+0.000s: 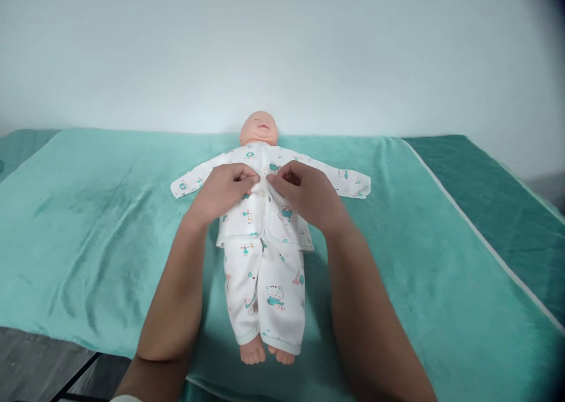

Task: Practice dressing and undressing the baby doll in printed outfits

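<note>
A baby doll [259,128] lies on its back, head toward the wall, wearing a white printed jacket [286,228] and matching trousers [278,290]. Over the chest, my left hand [232,187] pinches the jacket's front edge beside the button line. Opposite it, my right hand [306,190] pinches the other front edge, thumb and forefinger together. The two sets of fingertips are close but apart. Small pale buttons run down the front, and one button [263,193] shows just below my fingers. Both jacket sleeves stretch out sideways, and the doll's bare feet point toward me.
A light green plush blanket [110,231] with some creases covers the surface under the doll. A darker green cloth [498,196] shows at the right beyond a pale edging strip. The white wall [282,49] rises directly behind. Grey floor [30,361] appears at the lower left.
</note>
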`<action>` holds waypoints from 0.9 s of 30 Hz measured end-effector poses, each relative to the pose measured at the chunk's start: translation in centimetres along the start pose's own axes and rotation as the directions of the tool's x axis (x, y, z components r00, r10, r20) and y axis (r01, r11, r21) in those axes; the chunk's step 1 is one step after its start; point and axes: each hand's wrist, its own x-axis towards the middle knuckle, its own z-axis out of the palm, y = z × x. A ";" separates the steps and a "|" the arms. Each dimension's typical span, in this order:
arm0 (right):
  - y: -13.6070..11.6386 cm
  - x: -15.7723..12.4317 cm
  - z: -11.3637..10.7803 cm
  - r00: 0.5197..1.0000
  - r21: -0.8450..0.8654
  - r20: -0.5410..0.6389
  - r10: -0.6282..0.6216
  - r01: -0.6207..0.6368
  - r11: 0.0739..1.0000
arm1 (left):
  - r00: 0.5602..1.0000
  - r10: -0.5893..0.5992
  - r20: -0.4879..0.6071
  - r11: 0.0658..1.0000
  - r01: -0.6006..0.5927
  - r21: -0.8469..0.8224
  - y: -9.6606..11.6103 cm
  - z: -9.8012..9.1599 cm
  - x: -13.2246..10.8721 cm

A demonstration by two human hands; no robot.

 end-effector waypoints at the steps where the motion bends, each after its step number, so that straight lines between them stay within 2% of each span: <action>1: -0.7 -0.5 -0.3 0.999 -0.097 0.049 -0.003 0.008 0.995 | 0.999 0.006 0.045 1.000 -0.007 0.016 0.1 -0.2 -0.3; 4: -2.6 -1.9 -0.3 0.991 -0.362 0.130 0.020 0.029 0.932 | 0.984 0.027 0.179 0.999 -0.033 0.027 0.3 -0.7 -0.9; 7: -3.6 -2.7 0.6 0.987 -0.549 0.149 0.061 0.032 0.835 | 0.976 0.041 0.213 0.996 -0.058 0.074 0.6 -0.6 -1.1; 10: -3.9 -2.8 0.9 0.978 -0.611 0.201 0.063 0.075 0.788 | 0.978 0.042 0.206 0.985 -0.075 0.158 0.8 -0.3 -1.0; 12: -3.7 -2.5 0.5 0.973 -0.586 0.221 0.067 0.077 0.806 | 0.980 0.051 0.192 0.978 -0.087 0.189 0.8 -0.2 -1.0; 15: -2.7 -1.9 -0.7 0.955 -0.376 0.275 0.108 0.003 0.927 | 0.980 0.078 0.184 0.978 -0.111 0.174 0.7 -0.4 -1.0; 18: -0.9 -1.5 -1.3 0.939 0.022 0.337 0.070 -0.082 0.996 | 0.972 0.078 0.221 0.996 -0.083 0.013 0.5 -0.6 -1.0; 20: 0.5 -1.5 -1.0 0.959 0.287 0.284 0.017 -0.102 0.953 | 0.966 0.073 0.248 0.988 -0.036 -0.152 0.4 -0.7 -1.0; 22: 1.5 -1.8 -0.3 0.982 0.475 0.187 0.012 -0.101 0.874 | 0.965 0.066 0.254 0.961 0.008 -0.277 0.4 -0.5 -0.9; 24: 2.0 -2.0 0.5 0.993 0.572 0.114 0.033 -0.093 0.815 | 0.971 0.056 0.234 0.938 0.029 -0.345 0.4 -0.3 -0.9; 27: 2.0 -2.1 1.1 0.995 0.596 0.093 0.040 -0.088 0.798 | 0.977 0.061 0.202 0.922 0.023 -0.387 0.3 0.1 -0.8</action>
